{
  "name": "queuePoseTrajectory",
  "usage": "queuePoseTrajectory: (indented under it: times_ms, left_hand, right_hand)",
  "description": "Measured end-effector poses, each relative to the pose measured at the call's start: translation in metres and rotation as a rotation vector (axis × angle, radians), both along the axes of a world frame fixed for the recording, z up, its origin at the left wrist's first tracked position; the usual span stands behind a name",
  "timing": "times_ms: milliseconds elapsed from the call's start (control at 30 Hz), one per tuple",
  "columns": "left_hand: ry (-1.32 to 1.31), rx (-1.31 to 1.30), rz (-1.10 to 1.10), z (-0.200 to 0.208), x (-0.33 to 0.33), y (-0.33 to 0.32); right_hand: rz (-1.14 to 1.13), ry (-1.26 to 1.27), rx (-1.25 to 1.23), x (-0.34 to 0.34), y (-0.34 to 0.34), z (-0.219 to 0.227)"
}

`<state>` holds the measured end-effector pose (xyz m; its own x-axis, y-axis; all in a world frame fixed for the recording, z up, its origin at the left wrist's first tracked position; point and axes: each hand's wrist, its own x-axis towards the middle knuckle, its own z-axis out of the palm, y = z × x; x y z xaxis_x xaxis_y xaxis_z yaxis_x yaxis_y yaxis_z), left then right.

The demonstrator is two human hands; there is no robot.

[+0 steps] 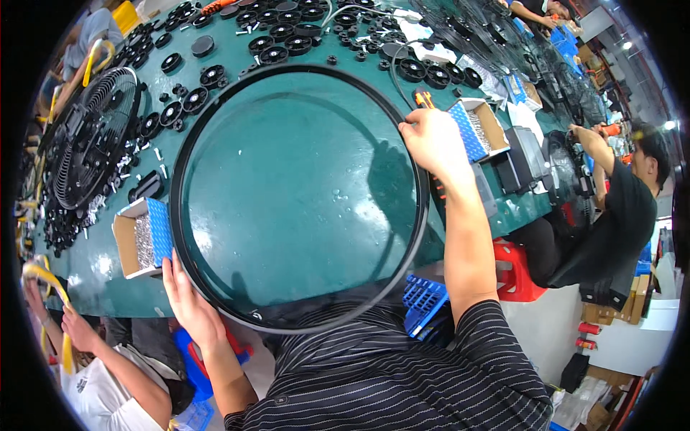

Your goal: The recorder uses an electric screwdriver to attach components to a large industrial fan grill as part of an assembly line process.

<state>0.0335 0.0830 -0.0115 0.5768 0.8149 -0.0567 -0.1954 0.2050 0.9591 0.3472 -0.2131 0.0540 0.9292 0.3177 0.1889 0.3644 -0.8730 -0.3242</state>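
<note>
A large black ring (302, 68), like the hoop of a fan guard, is in both my hands, its near edge in front of my striped shirt. My right hand (437, 147) grips its upper right side, thumb and fingers closed on the rim. At the lower left, my left hand (190, 305) holds the rim, its fingers along the outside and its thumb hidden. Shadows of the ring and hand fall on the green table (302, 187). Close to my left fingertips stands an open box (128, 233) of small metal fasteners.
Another fastener box (489, 129) stands at the right, near an orange-handled tool (424, 98). Round black parts (273, 54) cover the far table. A fan grille (93, 136) lies at the left. Co-workers sit on both sides, one in a black shirt (611, 230) at the right.
</note>
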Motion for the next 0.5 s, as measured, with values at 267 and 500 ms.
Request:
queuePoseTrajectory:
  times_ms: [267,500]
  left_hand:
    - [-0.310,-0.227,-0.233,0.039,0.011,0.013]
    - [-0.439,-0.517,-0.452,0.002,0.066,0.115]
  right_hand:
    - [-0.004,0.879,1.124,-0.048,-0.036,0.011]
    - [0.113,1.049,1.411,-0.128,-0.022,-0.007]
